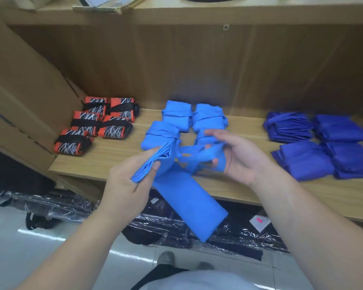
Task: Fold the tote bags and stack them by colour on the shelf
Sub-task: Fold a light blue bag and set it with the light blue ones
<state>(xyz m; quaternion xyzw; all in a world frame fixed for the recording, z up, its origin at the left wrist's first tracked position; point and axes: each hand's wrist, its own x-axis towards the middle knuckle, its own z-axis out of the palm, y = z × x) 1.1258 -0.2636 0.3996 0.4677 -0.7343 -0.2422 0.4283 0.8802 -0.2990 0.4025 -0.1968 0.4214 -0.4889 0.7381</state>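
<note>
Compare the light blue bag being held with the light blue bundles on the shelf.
The held bag is a long strip with loose handles; the shelf bundles are compact and strap-wrapped. The held bag hangs from the left hand and right hand; the shelf bundles lie on the shelf. Same colour.

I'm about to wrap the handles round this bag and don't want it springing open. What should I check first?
1. Left hand grips the folded end of the light blue bag: ok.
2. Right hand holds the handles: ok.
3. Bag folded down to bundle size: not ok, a long strip hangs below the shelf edge.
4. Handles free of twists: cannot tell, they are blurred.
5. Colours kept apart: ok, orange-black bundles, light blue bundles and dark blue bundles lie in separate groups.
6. Free spot in front of the light blue bundles: cannot tell, the hands cover it.
</note>
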